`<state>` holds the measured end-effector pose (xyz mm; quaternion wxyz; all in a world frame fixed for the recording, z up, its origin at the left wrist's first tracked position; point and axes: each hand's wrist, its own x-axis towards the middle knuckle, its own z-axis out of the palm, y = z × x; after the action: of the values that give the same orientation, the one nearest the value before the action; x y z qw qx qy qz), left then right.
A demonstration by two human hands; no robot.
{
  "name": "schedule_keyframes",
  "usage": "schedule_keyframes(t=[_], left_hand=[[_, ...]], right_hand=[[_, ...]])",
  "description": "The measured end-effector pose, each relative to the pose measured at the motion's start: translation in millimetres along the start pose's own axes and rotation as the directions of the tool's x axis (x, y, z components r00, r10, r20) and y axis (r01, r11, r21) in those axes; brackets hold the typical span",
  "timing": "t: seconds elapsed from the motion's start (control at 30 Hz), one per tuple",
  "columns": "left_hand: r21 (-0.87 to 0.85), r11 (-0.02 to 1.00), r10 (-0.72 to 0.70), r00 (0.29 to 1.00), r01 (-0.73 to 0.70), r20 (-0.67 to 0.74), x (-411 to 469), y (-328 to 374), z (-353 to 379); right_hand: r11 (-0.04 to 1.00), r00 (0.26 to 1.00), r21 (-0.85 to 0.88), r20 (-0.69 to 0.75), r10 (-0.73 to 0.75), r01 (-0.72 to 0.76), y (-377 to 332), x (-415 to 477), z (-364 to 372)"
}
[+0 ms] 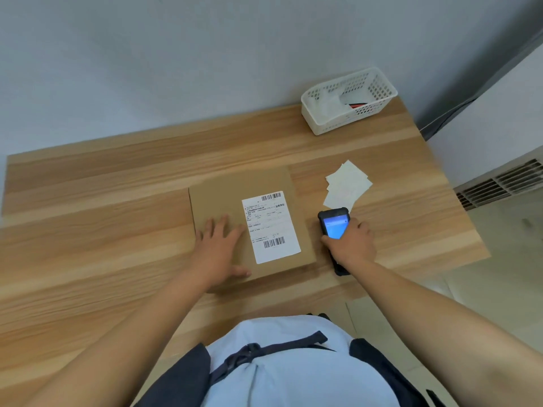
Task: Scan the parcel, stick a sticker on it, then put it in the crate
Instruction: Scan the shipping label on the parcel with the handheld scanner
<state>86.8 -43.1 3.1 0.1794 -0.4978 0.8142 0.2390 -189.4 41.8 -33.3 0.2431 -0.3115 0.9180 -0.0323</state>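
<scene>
A flat brown cardboard parcel (235, 195) lies on the wooden table (102, 230), with a white shipping label (270, 227) bearing barcodes on its right half. My left hand (220, 248) rests flat on the parcel's left part, fingers spread, pressing it down. Just right of the parcel, my right hand (351, 242) grips a black handheld scanner (333, 223) whose blue screen is lit. A few white stickers (346, 185) lie loose on the table beyond the scanner. A white perforated crate (349, 101) stands at the table's far right corner.
The crate holds some white wrapping and a red and black item. A grey wall runs behind the table. To the right, off the table, stands a white unit with a vent grille (499, 183).
</scene>
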Motion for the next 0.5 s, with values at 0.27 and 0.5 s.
schedule_keyframes(t=[0.27, 0.5], left_hand=[[-0.055, 0.998, -0.021, 1.0, 0.021, 0.012, 0, 0, 2], [-0.064, 0.998, 0.003, 1.0, -0.002, 0.025, 0, -6, 7]], right_hand=[[0.997, 0.999, -0.064, 0.019, -0.04, 0.041, -2, 9, 23], [1.0, 1.0, -0.016, 0.006, -0.025, 0.025, 0, 13, 24]])
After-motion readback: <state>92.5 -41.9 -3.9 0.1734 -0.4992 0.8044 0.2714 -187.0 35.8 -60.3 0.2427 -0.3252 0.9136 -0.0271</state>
